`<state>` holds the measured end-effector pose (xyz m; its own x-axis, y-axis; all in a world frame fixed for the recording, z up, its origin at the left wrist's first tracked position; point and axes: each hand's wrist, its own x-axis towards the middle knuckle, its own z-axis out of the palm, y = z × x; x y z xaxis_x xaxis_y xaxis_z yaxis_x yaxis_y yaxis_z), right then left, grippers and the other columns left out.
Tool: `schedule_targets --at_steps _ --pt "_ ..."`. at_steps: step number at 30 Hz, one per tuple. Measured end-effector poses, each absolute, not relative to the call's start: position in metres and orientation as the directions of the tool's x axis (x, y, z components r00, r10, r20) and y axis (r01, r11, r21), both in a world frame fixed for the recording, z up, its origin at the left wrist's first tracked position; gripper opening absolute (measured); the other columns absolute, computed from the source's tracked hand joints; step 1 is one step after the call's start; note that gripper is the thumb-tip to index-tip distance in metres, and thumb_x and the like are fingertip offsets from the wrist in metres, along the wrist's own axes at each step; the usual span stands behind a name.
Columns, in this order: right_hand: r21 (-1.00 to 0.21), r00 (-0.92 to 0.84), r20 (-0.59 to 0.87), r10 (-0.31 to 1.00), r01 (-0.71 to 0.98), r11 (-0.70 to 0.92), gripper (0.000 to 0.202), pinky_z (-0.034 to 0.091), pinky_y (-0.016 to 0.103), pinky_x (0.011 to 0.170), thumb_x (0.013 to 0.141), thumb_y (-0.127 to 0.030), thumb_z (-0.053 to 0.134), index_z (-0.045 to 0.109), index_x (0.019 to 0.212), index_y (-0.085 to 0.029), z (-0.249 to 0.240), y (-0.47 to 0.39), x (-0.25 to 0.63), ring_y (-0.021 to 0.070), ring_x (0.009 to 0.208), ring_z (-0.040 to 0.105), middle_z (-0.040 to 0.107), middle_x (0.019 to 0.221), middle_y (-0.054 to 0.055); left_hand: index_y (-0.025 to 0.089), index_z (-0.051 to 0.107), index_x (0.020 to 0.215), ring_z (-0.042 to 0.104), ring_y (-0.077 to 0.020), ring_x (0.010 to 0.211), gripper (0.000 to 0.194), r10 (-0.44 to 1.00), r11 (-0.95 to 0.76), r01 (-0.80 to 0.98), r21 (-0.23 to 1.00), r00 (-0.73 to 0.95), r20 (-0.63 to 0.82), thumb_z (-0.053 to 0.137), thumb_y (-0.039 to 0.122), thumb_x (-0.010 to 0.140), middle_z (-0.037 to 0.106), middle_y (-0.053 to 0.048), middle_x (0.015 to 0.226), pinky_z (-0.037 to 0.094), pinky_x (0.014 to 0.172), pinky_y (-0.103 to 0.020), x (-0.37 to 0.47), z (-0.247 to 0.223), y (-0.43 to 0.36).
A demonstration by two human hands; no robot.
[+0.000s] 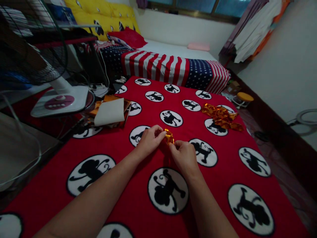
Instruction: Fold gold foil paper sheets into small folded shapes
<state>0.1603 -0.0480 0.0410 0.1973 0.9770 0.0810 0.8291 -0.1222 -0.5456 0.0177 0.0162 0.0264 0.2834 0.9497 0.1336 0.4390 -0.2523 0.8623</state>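
Between my two hands is a small piece of shiny gold foil paper (169, 136), creased and folded. My left hand (151, 138) pinches its left end between thumb and fingers. The lower right end is gripped by my right hand (184, 153), thumb on top. Both hands are just above a red cloth (158, 158) printed with black monkeys in white circles. To the right lies a heap of folded gold foil pieces (219, 115). On the left rests a stack of gold foil sheets (109, 99) with a pale sheet (110, 111) on top.
A fan with a white base (61, 100) stands at the left beside the cloth. Beyond the far edge is a bed with a stars-and-stripes cover (158, 67) and a red pillow (128, 38). A yellow-topped stool (245, 97) stands on the floor at right.
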Motion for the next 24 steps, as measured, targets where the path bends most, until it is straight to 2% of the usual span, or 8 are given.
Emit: schedule_targets --at_steps 5,8,11,14,15,17,20,24 --pt "-0.625 0.050 -0.028 0.998 0.779 -0.057 0.040 0.025 0.024 0.050 0.087 -0.037 0.050 0.061 0.053 -0.018 0.041 -0.049 0.157 0.0120 0.049 0.050 0.057 0.049 0.001 0.015 0.067 0.086 0.064 -0.0141 0.073 0.020 0.949 -0.267 0.474 0.839 0.283 0.142 0.048 0.019 0.081 0.071 -0.003 0.081 0.047 0.066 -0.022 0.015 0.021 0.021" --pt "-0.665 0.003 -0.103 0.995 0.743 -0.071 0.051 0.026 0.024 0.048 0.090 -0.048 0.046 0.060 0.050 -0.019 0.043 -0.049 0.162 0.0129 0.048 0.052 0.056 0.047 0.002 0.016 0.071 0.088 0.065 -0.0147 0.072 0.024 0.938 -0.292 0.530 0.796 0.321 0.131 0.050 0.020 0.079 0.073 -0.003 0.080 0.047 0.066 -0.023 0.010 0.020 0.025" --pt "-0.656 0.112 -0.003 0.994 0.750 -0.086 0.047 0.029 0.024 0.050 0.086 -0.056 0.050 0.062 0.060 -0.018 0.045 -0.047 0.168 0.0144 0.053 0.054 0.061 0.054 0.003 0.019 0.074 0.093 0.065 -0.0157 0.072 0.026 0.898 -0.364 0.590 0.720 0.429 0.102 0.052 0.024 0.079 0.075 -0.003 0.081 0.046 0.066 -0.024 0.006 0.026 0.023" --pt "-0.704 0.149 0.085 0.985 0.709 -0.046 0.032 0.036 0.023 0.054 0.079 -0.048 0.063 0.066 0.088 -0.017 0.042 -0.044 0.172 0.0151 0.058 0.058 0.066 0.066 0.002 0.022 0.076 0.095 0.066 -0.0168 0.077 0.026 0.842 -0.457 0.606 0.651 0.531 0.096 0.055 0.024 0.079 0.075 -0.004 0.085 0.046 0.069 -0.025 0.007 0.034 0.019" --pt "-0.734 0.135 0.088 0.987 0.679 -0.027 0.028 0.038 0.023 0.055 0.078 -0.041 0.063 0.065 0.092 -0.017 0.040 -0.044 0.172 0.0150 0.059 0.058 0.066 0.068 0.001 0.023 0.075 0.097 0.066 -0.0164 0.078 0.026 0.831 -0.478 0.594 0.647 0.544 0.114 0.056 0.023 0.080 0.075 -0.003 0.086 0.045 0.070 -0.025 0.008 0.036 0.017" --pt "-0.786 0.124 0.081 0.989 0.618 -0.013 0.016 0.040 0.023 0.055 0.078 -0.030 0.060 0.063 0.087 -0.017 0.036 -0.043 0.171 0.0146 0.058 0.059 0.066 0.067 0.001 0.023 0.072 0.106 0.065 -0.0146 0.074 0.029 0.836 -0.482 0.557 0.677 0.524 0.164 0.055 0.024 0.083 0.074 -0.003 0.084 0.044 0.069 -0.024 0.011 0.039 0.015" --pt "-0.832 0.223 0.084 0.971 0.552 -0.054 0.006 0.042 0.024 0.055 0.077 -0.024 0.056 0.058 0.075 -0.019 0.032 -0.042 0.171 0.0151 0.056 0.059 0.063 0.062 0.000 0.019 0.068 0.109 0.061 -0.0132 0.065 0.030 0.889 -0.413 0.543 0.731 0.417 0.192 0.054 0.034 0.087 0.071 -0.002 0.076 0.042 0.064 -0.023 0.013 0.042 0.015" --pt "-0.842 0.389 0.145 0.910 0.531 -0.093 0.007 0.045 0.025 0.056 0.077 -0.025 0.056 0.055 0.074 -0.020 0.031 -0.041 0.173 0.0161 0.056 0.061 0.063 0.063 0.001 0.017 0.068 0.080 0.057 -0.0143 0.060 0.048 0.933 -0.313 0.656 0.687 0.347 0.095 0.051 0.061 0.082 0.067 -0.004 0.069 0.036 0.055 -0.024 0.011 0.046 0.013"
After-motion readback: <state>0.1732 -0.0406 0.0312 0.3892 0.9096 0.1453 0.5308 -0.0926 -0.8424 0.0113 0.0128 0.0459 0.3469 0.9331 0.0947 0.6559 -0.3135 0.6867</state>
